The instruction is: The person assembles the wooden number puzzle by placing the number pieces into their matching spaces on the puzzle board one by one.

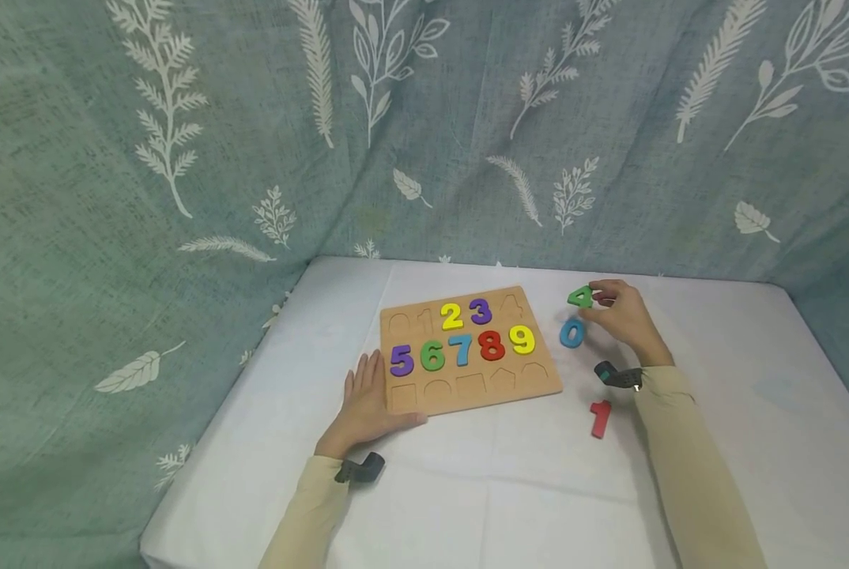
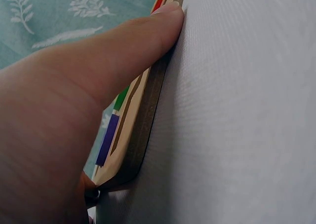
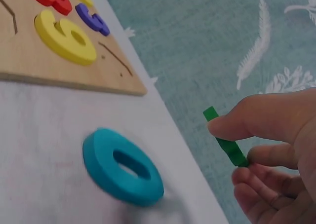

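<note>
A wooden number puzzle board (image 1: 477,395) lies on the white cloth, with the coloured numbers 2, 3, 5, 6, 7, 8 and 9 in it. My left hand (image 1: 369,399) rests at its lower left corner, the fingers along the left side and the thumb (image 2: 148,34) along the near edge. To the right of the board, my right hand (image 1: 624,314) pinches a green number 4 (image 1: 580,297) between thumb and fingers. In the right wrist view the green 4 (image 3: 226,137) is seen edge-on, raised off the cloth. Just below it lies a blue number 0 (image 3: 123,167).
A red number 1 (image 1: 600,419) lies on the cloth near the right wrist's camera. Outlined recesses for 0, 1, 4 (image 1: 512,306) and a bottom row of shapes show bare wood. Behind the table hangs a green leaf-patterned curtain (image 1: 439,229).
</note>
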{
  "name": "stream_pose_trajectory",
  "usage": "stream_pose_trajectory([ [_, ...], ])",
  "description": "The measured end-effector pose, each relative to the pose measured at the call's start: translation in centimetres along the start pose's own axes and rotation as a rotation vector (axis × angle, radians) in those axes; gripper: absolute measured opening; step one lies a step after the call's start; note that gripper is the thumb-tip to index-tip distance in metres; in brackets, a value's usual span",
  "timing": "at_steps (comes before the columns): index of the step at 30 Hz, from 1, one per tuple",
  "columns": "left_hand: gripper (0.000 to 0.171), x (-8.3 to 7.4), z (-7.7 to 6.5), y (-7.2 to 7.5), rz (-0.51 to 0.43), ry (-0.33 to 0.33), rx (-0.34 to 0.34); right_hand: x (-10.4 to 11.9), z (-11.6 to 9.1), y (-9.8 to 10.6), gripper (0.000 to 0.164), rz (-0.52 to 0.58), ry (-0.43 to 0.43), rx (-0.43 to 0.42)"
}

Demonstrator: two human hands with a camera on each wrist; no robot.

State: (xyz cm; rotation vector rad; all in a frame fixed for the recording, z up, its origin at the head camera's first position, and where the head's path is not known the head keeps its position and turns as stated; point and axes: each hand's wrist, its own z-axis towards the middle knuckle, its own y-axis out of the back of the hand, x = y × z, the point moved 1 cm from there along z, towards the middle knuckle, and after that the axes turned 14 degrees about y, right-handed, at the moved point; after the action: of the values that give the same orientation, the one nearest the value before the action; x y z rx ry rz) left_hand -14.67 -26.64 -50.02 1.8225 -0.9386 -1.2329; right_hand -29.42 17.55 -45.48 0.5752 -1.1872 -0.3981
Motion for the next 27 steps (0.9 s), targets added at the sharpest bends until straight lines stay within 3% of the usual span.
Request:
stream_pose_trajectory([
  [10, 0.150, -0.2, -0.1, 0.2, -0.038, -0.003, -0.011, 1.0, 1.5, -1.1, 0.058, 0.005, 0.051, 0.028],
  [27, 0.147, -0.4, -0.4, 0.3, -0.010, -0.019, -0.018, 2.2, 3.8, -2.1, 0.065, 0.059, 0.115, 0.127],
])
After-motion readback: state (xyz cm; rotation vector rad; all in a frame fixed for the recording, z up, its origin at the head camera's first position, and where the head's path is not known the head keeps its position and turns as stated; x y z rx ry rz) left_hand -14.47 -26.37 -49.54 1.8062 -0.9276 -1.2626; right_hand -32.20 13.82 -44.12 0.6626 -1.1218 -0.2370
